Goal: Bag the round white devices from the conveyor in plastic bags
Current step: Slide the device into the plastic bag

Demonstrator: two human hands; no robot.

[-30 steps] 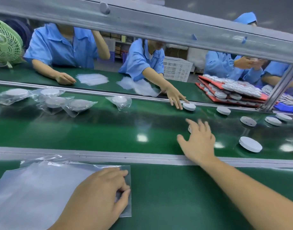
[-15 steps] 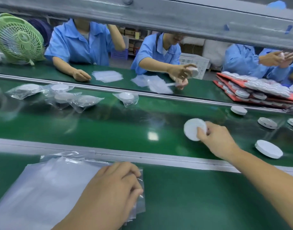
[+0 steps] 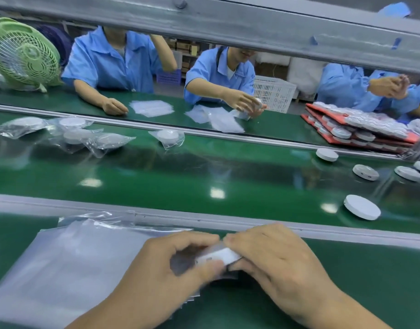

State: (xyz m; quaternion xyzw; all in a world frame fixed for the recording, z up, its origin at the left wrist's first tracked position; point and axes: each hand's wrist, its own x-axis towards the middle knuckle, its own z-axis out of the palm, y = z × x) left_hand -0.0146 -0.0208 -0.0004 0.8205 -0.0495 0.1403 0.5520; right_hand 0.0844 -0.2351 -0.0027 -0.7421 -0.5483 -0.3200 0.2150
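My right hand (image 3: 277, 264) grips a round white device (image 3: 219, 257) over the near green shelf. The device's left edge sits at the mouth of a clear plastic bag (image 3: 187, 258) that my left hand (image 3: 166, 274) pinches at the top of a stack of bags (image 3: 68, 260). Both hands meet just in front of the conveyor rail. On the green conveyor belt (image 3: 180, 179) at the right lie loose devices: one close by (image 3: 361, 207) and others farther back (image 3: 326, 154), (image 3: 365, 172), (image 3: 408, 173).
Several bagged devices (image 3: 68, 132) lie on the belt at far left, one more (image 3: 168, 136) at mid-belt. Across the belt, people in blue shirts work with bags (image 3: 152, 108). Red trays of devices (image 3: 361, 131) stand at right, a green fan (image 3: 23, 53) at left, a metal beam (image 3: 228, 22) overhead.
My right hand lifted a device off the belt and brought it back to my left hand, which has raised the top bag's mouth around it.
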